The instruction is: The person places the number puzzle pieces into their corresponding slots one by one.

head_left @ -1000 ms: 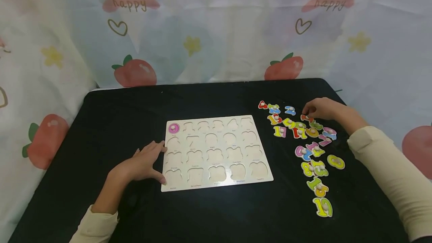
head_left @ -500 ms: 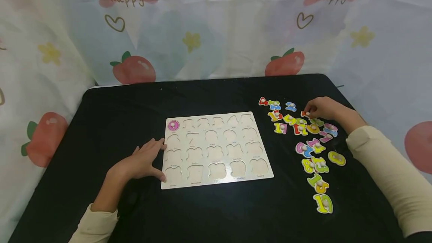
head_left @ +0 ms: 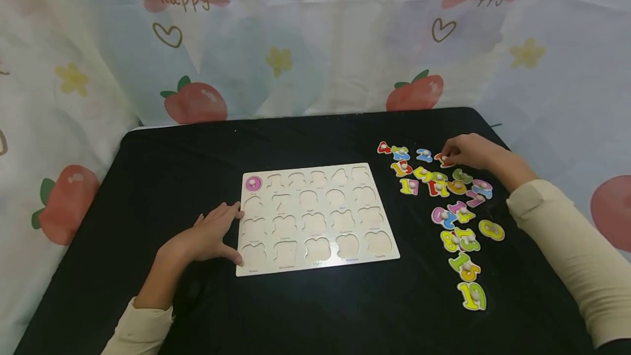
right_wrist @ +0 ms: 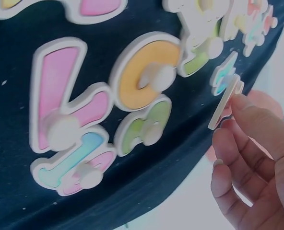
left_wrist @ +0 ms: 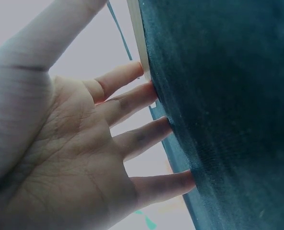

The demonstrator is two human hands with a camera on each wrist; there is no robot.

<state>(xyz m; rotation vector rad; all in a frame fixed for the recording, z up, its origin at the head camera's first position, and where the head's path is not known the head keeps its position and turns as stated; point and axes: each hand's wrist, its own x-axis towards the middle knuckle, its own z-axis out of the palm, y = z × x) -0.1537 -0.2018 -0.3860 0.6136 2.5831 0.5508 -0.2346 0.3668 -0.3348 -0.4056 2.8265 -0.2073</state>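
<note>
In the head view, my right hand (head_left: 470,150) pinches a small red number piece (head_left: 440,161) at the far right of the black table. The right wrist view has this piece (right_wrist: 224,106) tipped on edge between thumb and fingers, raised off the cloth. My left hand (head_left: 207,235) lies along the left edge of a pale wooden number puzzle board (head_left: 300,251), thumb at its lower left corner. Its fingers (left_wrist: 137,140) are straight and spread in the left wrist view. A round pink piece (head_left: 253,183) sits in the board's top left recess; the other recesses show bare.
Several knobbed number pieces lie right of the board, among them a blue 2 (head_left: 424,155), a red 4 (head_left: 384,148), a pink 7 (right_wrist: 60,96) and a yellow-green 19 (head_left: 471,296). A printed curtain (head_left: 315,43) hangs behind the black-covered table (head_left: 315,316).
My right hand has shifted slightly away and left with the red piece, leaving the green piece beside it more exposed. The left hand and the board have stayed put.
</note>
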